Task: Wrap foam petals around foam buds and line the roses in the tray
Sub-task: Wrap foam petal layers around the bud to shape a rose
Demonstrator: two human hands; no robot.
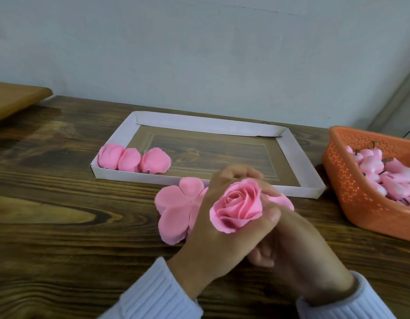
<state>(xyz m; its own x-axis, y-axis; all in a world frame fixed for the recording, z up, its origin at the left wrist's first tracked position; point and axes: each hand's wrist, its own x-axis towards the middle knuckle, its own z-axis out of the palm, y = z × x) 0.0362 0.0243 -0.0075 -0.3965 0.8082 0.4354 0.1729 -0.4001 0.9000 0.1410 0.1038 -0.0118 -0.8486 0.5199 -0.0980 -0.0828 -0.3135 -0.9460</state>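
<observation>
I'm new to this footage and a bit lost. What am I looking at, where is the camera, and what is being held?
No machine here: a person works with bare hands, filmed by one camera worn on the head, looking down. The left hand and right hand together hold a pink rose. On the wooden table lie flat pink petals, a white tray with three finished roses in its near left corner, and an orange basket of buds at the right.
</observation>
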